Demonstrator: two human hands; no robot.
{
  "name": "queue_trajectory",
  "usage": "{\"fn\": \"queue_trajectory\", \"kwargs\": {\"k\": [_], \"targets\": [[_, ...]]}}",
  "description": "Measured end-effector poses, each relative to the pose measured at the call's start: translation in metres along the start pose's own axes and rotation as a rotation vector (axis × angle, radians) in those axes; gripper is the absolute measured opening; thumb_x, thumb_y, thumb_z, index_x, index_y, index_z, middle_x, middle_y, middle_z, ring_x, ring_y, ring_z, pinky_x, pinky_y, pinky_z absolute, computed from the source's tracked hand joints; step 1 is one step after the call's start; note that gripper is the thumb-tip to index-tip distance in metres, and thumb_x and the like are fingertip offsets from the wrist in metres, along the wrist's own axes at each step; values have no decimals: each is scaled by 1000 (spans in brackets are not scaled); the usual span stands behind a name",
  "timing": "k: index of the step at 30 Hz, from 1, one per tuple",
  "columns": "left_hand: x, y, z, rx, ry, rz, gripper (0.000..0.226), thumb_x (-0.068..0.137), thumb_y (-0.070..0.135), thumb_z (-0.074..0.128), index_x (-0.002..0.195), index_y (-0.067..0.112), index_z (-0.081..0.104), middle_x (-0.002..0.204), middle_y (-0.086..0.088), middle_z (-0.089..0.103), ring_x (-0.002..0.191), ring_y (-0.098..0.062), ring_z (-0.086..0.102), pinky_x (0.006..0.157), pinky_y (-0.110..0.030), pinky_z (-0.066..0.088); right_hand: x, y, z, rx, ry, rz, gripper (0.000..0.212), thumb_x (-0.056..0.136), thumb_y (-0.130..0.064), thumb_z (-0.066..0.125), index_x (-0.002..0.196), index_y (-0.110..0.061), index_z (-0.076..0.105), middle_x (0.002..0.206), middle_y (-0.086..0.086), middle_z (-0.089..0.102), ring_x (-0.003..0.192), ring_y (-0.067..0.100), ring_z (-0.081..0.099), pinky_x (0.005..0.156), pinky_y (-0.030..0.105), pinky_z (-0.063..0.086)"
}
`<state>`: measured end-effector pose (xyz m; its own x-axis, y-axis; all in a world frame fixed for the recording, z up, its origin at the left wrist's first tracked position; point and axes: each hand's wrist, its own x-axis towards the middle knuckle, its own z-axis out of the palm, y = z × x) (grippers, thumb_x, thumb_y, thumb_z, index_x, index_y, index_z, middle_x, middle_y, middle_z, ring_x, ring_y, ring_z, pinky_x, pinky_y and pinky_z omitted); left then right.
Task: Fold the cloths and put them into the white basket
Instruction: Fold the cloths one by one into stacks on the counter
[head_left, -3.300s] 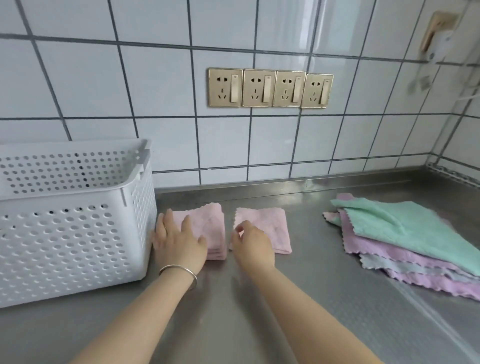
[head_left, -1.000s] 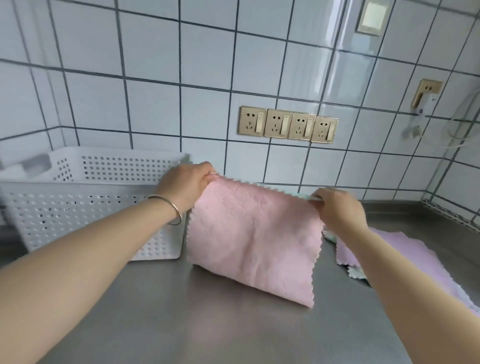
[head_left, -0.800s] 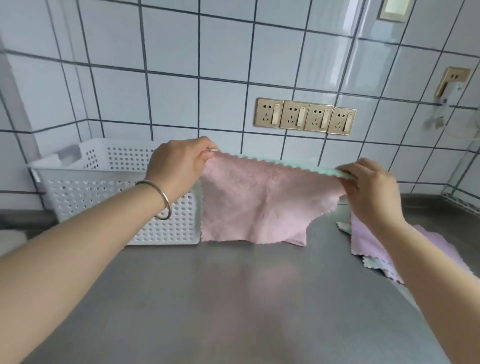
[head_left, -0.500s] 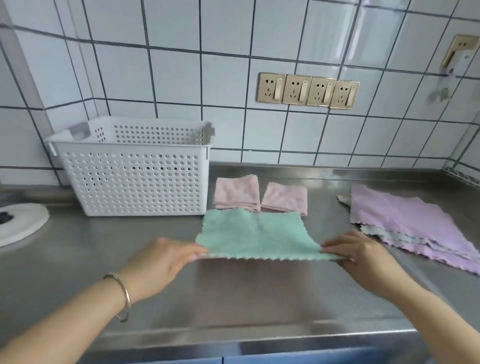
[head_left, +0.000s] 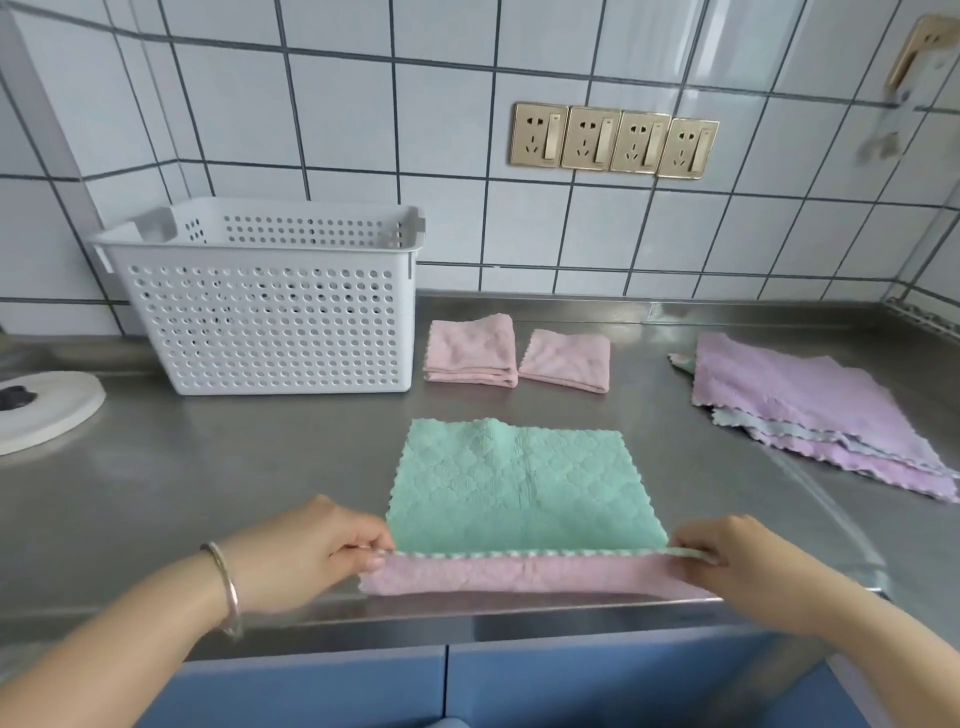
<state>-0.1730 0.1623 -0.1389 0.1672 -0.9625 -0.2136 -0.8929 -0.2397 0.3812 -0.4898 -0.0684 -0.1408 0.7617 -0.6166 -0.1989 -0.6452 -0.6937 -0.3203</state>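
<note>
1. Two hands at the near edge of the counter (head_left: 208, 483), one on each near corner of the green cloth (head_left: 519, 488), spread flat with its near hem turned up to show a pink underside.
2. Judged as the start of the first fold on this cloth: laid out, not yet doubled over.
3. Next move likely calls for lifting the near hem evenly and carrying it to the far edge, corners matched, without dragging the cloth off the counter's lip.
4. Left hand (head_left: 306, 551): fingers curled, thumb and fingertips pinching the near left corner.
5. Right hand (head_left: 743, 566): fingers curled likewise, pinching the near right corner; hem stretched taut between the two.
6. Two folded pink cloths (head_left: 514, 353) side by side towards the back of the counter, just right of the white basket (head_left: 270, 306), not yet inside it.
7. Unfolded pile of cloths (head_left: 810, 410), purple on top, near the right edge, well apart from the hands.
</note>
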Motion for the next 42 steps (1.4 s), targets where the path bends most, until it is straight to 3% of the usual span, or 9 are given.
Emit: {"fn": "queue_trajectory", "kwargs": {"k": [5, 10, 14, 18, 26, 31, 36, 39, 42], "targets": [[22, 0, -29, -253, -109, -60, 21, 92, 25, 55, 71, 32, 57, 59, 17, 60, 57, 4, 52, 63, -14, 41, 11, -9, -32, 37, -192, 86, 36, 86, -26, 59, 57, -19, 38, 54, -9, 39, 50, 2, 34, 52, 19, 27], [85, 7, -26, -526, 190, -265, 17, 94, 16, 49, 77, 14, 54, 63, 0, 49, 52, -12, 46, 48, -16, 43, 57, -3, -22, 451, 86, 293, 27, 88, -25, 60, 72, -4, 58, 69, 2, 53, 63, 14, 48, 62, 29, 35], [129, 2, -14, -386, 344, -395, 26, 94, 22, 40, 69, 16, 43, 66, -5, 48, 68, -25, 48, 62, -27, 34, 87, -5, -5, 511, 274, 450, 31, 87, -22, 62, 61, -10, 51, 60, 2, 52, 54, 15, 47, 50, 27, 34], [147, -3, -3, -213, 408, -457, 27, 96, 27, 38, 94, 8, 56, 102, -17, 64, 95, -33, 57, 71, -31, 36, 102, -4, 4, 484, 348, 518, 33, 87, -26, 61, 61, -11, 48, 59, 4, 50, 52, 19, 47, 42, 25, 31], [162, -9, 5, -74, 393, -459, 31, 96, 28, 40, 102, 3, 57, 113, -19, 63, 105, -34, 57, 81, -34, 43, 106, -15, 16, 395, 434, 597, 31, 89, -33, 50, 61, -19, 50, 81, 9, 62, 80, 29, 54, 67, 30, 41], [167, -11, 8, -6, 403, -467, 29, 94, 28, 42, 98, 4, 58, 109, -17, 65, 100, -33, 59, 76, -33, 44, 102, -21, 20, 403, 480, 582, 31, 88, -31, 53, 115, -16, 56, 111, 13, 65, 102, 32, 59, 73, 32, 43], [157, 14, 15, 138, 672, -284, 44, 86, 44, 49, 120, 17, 49, 124, -4, 53, 116, -29, 50, 86, -38, 45, 85, -23, 16, 348, 449, 614, 51, 86, -24, 55, 131, -8, 40, 130, 14, 50, 116, 33, 51, 89, 37, 42], [153, 45, 20, 204, 435, 81, 65, 84, 55, 22, 140, 24, 35, 149, 1, 34, 139, -22, 29, 111, -40, 29, 72, -25, 21, 333, 397, 667, 51, 86, -23, 50, 131, -3, 37, 133, 16, 45, 117, 34, 49, 90, 37, 40], [152, 68, 33, 333, 65, 165, 65, 92, 58, 27, 148, 30, 11, 159, 7, 2, 147, -14, -3, 119, -48, 2, 63, -31, 26, 319, 339, 696, 48, 85, -23, 47, 128, -3, 37, 130, 15, 47, 115, 33, 50, 87, 36, 40]]}}
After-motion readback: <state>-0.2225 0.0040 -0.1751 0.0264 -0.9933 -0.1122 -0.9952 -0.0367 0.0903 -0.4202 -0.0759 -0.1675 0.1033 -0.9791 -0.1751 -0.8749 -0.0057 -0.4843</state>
